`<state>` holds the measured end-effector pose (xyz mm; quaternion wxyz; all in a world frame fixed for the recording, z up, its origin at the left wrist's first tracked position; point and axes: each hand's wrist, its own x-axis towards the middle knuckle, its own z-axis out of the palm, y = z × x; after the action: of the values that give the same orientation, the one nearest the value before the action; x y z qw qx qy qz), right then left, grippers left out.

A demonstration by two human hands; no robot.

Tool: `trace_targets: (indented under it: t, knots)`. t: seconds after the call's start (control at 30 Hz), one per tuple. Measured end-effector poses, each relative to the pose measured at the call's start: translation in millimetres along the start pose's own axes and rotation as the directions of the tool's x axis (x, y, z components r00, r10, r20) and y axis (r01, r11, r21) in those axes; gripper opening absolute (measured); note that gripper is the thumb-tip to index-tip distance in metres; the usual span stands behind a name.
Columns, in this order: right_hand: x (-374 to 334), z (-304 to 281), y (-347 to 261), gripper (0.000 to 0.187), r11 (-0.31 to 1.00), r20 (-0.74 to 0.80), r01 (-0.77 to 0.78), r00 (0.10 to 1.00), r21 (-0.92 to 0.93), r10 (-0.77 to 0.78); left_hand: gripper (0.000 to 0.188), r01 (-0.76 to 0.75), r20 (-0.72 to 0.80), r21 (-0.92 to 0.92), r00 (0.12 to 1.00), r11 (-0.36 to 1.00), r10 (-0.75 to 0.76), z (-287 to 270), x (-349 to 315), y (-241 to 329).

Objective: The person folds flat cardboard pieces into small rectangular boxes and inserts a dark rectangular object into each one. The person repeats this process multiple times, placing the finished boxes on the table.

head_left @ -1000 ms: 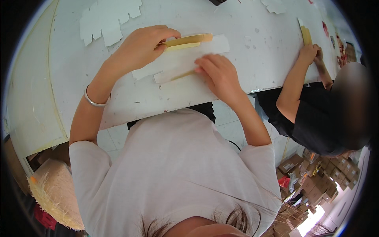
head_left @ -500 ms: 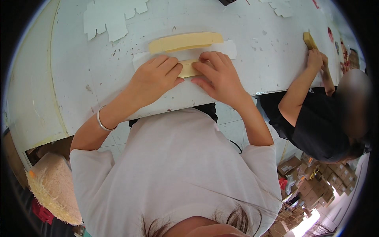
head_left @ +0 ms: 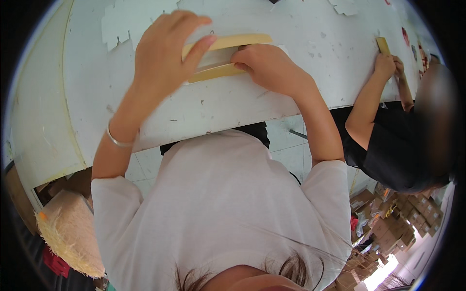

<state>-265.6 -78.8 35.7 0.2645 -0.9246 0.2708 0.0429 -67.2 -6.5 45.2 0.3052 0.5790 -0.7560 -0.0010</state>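
Two raised yellow card strips run side by side across the table, with pale card between them. My right hand (head_left: 272,68) pinches the right end of the near yellow card strip (head_left: 213,72), its fingers reaching into the gap and its thumb on the near side. Just beyond is the far yellow card strip (head_left: 242,40); whether the two strips are one piece cannot be made out. My left hand (head_left: 167,53), slightly smeared by motion, is lifted over the left ends with thumb and index finger apart and nothing in it. It covers the far strip's left end.
Flat white die-cut card (head_left: 116,24) lies at the far left, and another cut sheet (head_left: 345,6) at the far right. To the right a co-worker in black holds a yellow card piece (head_left: 383,46). Cardboard boxes (head_left: 388,233) are stacked behind on the right.
My left hand has left the near strip and risen up and away to the left, opening. My right hand has shifted slightly farther over the table, and the near strip now stands more upright.
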Motion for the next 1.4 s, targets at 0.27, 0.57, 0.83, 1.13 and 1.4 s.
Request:
trace_targets:
  t: [0.27, 0.57, 0.83, 1.13, 1.4]
  knots:
    - [-18.0, 29.1, -20.0, 0.015, 0.865, -0.448, 0.02, 0.849, -0.501, -0.279, 0.033, 0.429, 0.565, -0.264, 0.795, 0.864, -0.222, 9.5, 7.2, -18.2]
    - [-26.3, 49.4, -2.1, 0.016, 0.918, -0.462, 0.36, 0.851, 0.165, -0.251, 0.031, 0.17, 0.365, -0.355, 0.931, 0.919, -0.032, 30.6, -21.1, -1.6]
    - [-26.4, 36.9, 5.2, 0.015, 0.892, -0.388, 0.309, 0.906, 0.329, -0.171, 0.031, 0.219, 0.517, -0.614, 0.838, 0.759, 0.177, 6.3, -23.2, -7.0]
    - [-23.7, 28.0, -0.6, 0.02, 0.902, -0.304, 0.229, 0.946, 0.367, -0.116, 0.015, -0.278, 0.156, -0.318, 0.928, 0.906, 0.339, 42.2, -31.9, -0.9]
    - [-27.6, 27.5, -4.1, 0.035, 0.929, -0.344, 0.247, 0.928, 0.277, -0.144, 0.01, -0.104, 0.134, -0.436, 0.975, 0.894, 0.178, 41.1, -32.9, 4.6]
